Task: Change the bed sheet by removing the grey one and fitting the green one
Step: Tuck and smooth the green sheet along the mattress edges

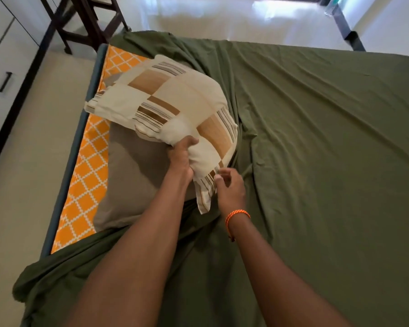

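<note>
left hand [183, 153] grips patterned pillow [165, 102] | right hand [229, 187] loosely curled, empty | risk: green sheet [316, 138] beside pillow stays untucked, bunched

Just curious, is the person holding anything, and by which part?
The left hand grips the patchwork pillow by its near edge; the right hand touches the near corner flap, grip unclear.

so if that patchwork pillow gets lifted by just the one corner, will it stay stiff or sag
It would probably sag: the patchwork pillow already bunches where the left hand grips its corner. It looks light for its bulk, since that one grip seems to raise its near end off the grey pillow. The loose flap by the right hand would likely dangle.
</note>
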{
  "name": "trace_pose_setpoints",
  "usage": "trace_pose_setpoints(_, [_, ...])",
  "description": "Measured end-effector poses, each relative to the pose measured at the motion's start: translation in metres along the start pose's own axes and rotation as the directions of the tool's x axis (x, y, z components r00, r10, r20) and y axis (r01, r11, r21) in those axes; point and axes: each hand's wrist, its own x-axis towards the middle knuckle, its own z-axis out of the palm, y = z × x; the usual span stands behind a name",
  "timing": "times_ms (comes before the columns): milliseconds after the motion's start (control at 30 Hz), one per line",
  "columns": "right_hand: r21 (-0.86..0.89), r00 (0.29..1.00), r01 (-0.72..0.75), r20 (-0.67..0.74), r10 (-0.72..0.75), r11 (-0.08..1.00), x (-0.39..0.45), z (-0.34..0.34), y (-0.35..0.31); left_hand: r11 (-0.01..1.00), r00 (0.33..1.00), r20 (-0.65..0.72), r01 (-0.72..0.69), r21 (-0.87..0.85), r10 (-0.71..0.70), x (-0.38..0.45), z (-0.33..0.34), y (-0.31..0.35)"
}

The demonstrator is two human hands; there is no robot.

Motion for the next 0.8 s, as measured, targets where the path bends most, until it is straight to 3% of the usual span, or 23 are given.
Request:
trace_pose_setpoints(167, [0.004,0.993,0.111,0.040,-0.111,0.994,0.010,-0.018,-0.027,0.998,0.993,0.115,-0.037,0.051,0.031,-0.055,-0.028,0.004])
trace_pose_setpoints(300, [0.010,0.994,0.053,0.096,-0.054,0.999,0.017,-0.050,-0.031,0.997,0.981,0.185,-0.060,0.056,0.049,-0.117,-0.050,0.004])
trace_pose_setpoints(467, [-0.033,0.994,0.003,0.108,0.001,0.999,0.037,-0.123,-0.020,0.998,0.950,0.305,0.052,0.042,-0.063,-0.177,-0.057,0.001])
trace_pose_setpoints(600, [-0.069,0.982,-0.050,0.178,0.062,0.996,0.060,-0.171,0.000,0.979,0.923,0.350,0.099,0.180,-0.158,-0.198,-0.043,-0.016])
trace_pose_setpoints(800, [0.016,0.968,-0.207,0.147,0.203,0.978,0.084,-0.277,0.039,0.915,0.880,0.385,0.121,0.384,-0.277,-0.221,0.032,-0.076])
